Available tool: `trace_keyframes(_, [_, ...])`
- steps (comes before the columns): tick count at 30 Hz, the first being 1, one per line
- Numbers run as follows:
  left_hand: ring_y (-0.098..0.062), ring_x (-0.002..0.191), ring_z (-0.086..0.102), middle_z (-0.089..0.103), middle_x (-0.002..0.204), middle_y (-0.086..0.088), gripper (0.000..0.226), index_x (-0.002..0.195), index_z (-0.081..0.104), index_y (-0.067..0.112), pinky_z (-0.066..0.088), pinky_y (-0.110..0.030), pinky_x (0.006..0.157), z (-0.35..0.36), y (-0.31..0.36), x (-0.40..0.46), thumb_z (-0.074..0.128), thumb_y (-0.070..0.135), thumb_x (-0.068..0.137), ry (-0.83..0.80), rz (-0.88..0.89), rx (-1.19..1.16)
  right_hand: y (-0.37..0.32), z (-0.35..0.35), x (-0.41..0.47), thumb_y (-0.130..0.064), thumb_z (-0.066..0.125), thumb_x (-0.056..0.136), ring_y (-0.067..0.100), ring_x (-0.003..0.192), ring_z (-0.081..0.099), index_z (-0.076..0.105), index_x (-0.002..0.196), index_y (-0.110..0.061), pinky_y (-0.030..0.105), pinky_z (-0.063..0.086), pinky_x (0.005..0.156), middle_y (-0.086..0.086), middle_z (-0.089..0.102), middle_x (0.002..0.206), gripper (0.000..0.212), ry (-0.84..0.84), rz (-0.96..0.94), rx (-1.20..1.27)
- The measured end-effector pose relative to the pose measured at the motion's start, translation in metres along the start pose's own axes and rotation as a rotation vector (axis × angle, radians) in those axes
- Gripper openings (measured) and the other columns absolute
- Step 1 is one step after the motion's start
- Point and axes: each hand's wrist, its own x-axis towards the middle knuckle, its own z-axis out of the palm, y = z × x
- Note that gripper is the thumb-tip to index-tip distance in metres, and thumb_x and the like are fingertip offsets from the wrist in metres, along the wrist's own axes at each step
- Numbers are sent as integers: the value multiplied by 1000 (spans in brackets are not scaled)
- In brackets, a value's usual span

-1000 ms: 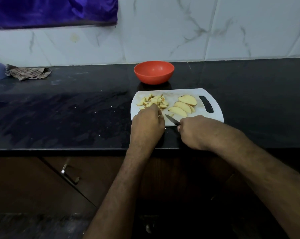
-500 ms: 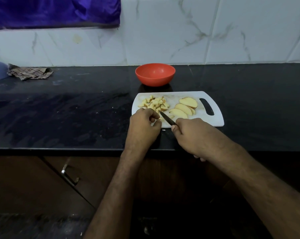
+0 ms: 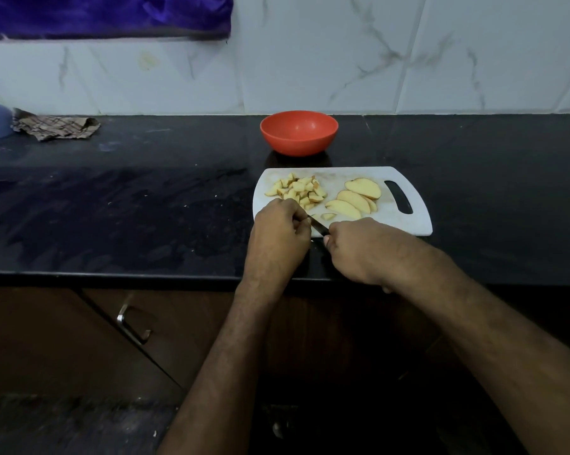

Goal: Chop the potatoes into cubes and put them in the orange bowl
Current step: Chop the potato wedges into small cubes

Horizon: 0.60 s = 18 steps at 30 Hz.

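Head view: right hand (image 3: 359,249) grips knife (image 3: 319,226), blade on white cutting board (image 3: 405,224) near worktop (image 3: 113,208) front edge. Left hand (image 3: 278,231) fingers curled; what they hold cannot be told. Potato cubes (image 3: 298,191) and potato slices (image 3: 355,198) on board. Orange bowl (image 3: 299,133) behind, toward the back edge.

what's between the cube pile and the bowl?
Head view: bare cutting board edge, then bare black counter. Nothing lies between the cubes and the bowl.

Black countertop (image 3: 145,208): orange bowl (image 3: 299,133), white cutting board (image 3: 405,224), crumpled checked cloth (image 3: 55,128).
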Motion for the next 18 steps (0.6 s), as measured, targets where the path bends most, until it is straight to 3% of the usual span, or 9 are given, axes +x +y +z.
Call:
trace_keyframes(4, [-10, 80, 59, 64, 93, 4, 3, 90, 66, 18, 56, -32, 72, 2, -1, 1, 64, 17, 92, 27, -21, 12, 7, 0, -2, -35, 36, 108, 22, 92, 51, 54, 129, -15, 34, 42, 77, 5, 48, 97, 35, -12, -17, -50])
trace_keyframes(8, [-12, 86, 62, 64, 98, 2, 10, 98, 69, 15, 58, -32, 78, 2, -3, 2, 61, 11, 93, 98, -61, -22, 19, 9, -13, -40, 33, 108, 21, 86, 50, 56, 121, -19, 34, 40, 75, -2, 42, 80, 34, 41, -21, -7])
trace_keyframes(11, [-9, 85, 63, 66, 99, 4, 13, 101, 71, 16, 58, -30, 78, 2, -5, 2, 62, 12, 93, 108, -68, -46, 27, 8, -20, -47, 35, 106, 17, 78, 54, 57, 112, -23, 33, 45, 69, -4, 49, 81, 33, 92, -35, 2])
trace_keyframes(14, [-6, 86, 60, 64, 105, 5, 14, 105, 71, 16, 53, -22, 77, 0, -3, 2, 65, 15, 93, 89, -58, -61, 33, 0, -18, -50, 48, 101, 14, 67, 56, 56, 98, -24, 30, 43, 58, -3, 56, 81, 27, 289, -24, 127])
trace_keyframes(16, [-5, 88, 56, 61, 108, 5, 17, 109, 71, 18, 48, -20, 78, -1, -2, 2, 69, 21, 93, 48, -50, -39, 35, -2, -5, -44, 62, 96, 17, 76, 58, 55, 92, -23, 33, 46, 62, -5, 57, 80, 23, 462, -55, 212])
trace_keyframes(18, [-6, 88, 57, 60, 107, 6, 15, 107, 73, 19, 49, -22, 79, -1, -2, 3, 70, 22, 93, 36, -48, -31, 35, -1, 14, -33, 72, 91, 17, 85, 60, 56, 91, -23, 36, 51, 73, -8, 61, 85, 19, 513, -104, 332])
